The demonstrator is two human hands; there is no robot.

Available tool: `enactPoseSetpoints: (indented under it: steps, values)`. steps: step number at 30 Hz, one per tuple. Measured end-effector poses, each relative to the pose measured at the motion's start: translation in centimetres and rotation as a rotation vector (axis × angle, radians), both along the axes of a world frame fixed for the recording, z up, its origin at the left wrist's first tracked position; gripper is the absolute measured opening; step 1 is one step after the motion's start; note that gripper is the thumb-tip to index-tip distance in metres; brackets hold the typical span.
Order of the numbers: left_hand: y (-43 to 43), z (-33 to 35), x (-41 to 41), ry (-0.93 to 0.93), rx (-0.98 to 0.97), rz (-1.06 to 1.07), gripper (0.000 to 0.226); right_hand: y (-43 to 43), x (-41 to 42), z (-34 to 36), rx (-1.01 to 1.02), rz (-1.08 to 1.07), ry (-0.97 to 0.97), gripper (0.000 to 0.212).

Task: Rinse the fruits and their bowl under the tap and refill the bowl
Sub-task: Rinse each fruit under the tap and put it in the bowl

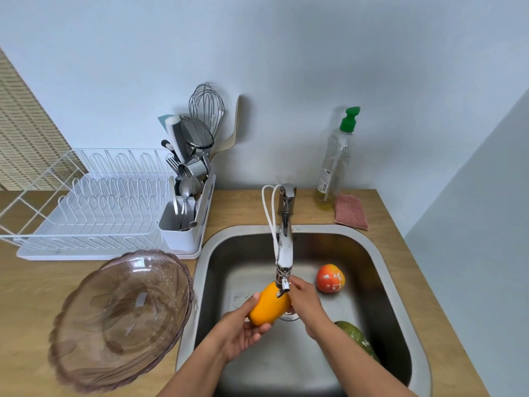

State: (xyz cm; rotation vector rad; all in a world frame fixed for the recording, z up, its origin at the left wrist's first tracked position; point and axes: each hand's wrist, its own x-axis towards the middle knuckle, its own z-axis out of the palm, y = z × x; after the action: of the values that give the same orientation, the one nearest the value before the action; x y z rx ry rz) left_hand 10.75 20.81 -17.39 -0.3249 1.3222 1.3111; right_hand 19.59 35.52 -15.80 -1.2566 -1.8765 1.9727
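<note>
An orange-yellow fruit (269, 306) sits directly under the spout of the chrome tap (284, 242), over the steel sink (380, 265). My left hand (243, 329) grips it from below and the left. My right hand (305, 299) wraps around its right side, partly behind the spout. A red-orange fruit (330, 278) lies at the sink's back right. A green fruit (357, 338) lies along the right wall, partly hidden by my right forearm. The empty, clear pinkish bowl (123, 319) stands tilted on the counter left of the sink.
A white dish rack (94, 213) with a utensil holder (183, 224) stands at the back left. A soap bottle with a green pump (336, 164) and a pink scrubbing cloth (351, 212) sit behind the sink. A wall closes the right side.
</note>
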Motion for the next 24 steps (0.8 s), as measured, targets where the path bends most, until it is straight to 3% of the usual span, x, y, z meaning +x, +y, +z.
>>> enactPoseSetpoints:
  steps: [4,8,12,17,20,23,24]
  values:
    - [0.1,0.2,-0.4,-0.071,0.007,-0.011,0.063,-0.3,0.3,-0.7,0.011,0.154,0.025,0.042]
    - [0.1,-0.1,-0.7,-0.129,0.005,-0.026,0.067,0.3,0.3,-0.9,-0.049,-0.003,0.005,0.022]
    - [0.0,-0.4,-0.7,-0.145,-0.003,-0.075,0.074,0.2,0.7,-0.8,-0.011,0.141,0.02,0.039]
    - [0.4,-0.1,-0.1,0.026,-0.063,-0.209,0.074,0.2,0.4,-0.4,-0.051,-0.012,-0.041,0.019]
    - [0.5,-0.2,0.2,0.212,-0.043,-0.212,0.059,-0.1,0.2,-0.7,-0.011,-0.031,-0.084,0.023]
    - [0.0,-0.5,0.0,0.24,0.004,-0.252,0.08,-0.3,0.3,-1.1,0.048,-0.022,-0.1,0.03]
    - [-0.1,-0.5,0.0,0.224,0.011,-0.25,0.076,-0.3,0.4,-1.2,0.05,-0.014,-0.081,0.031]
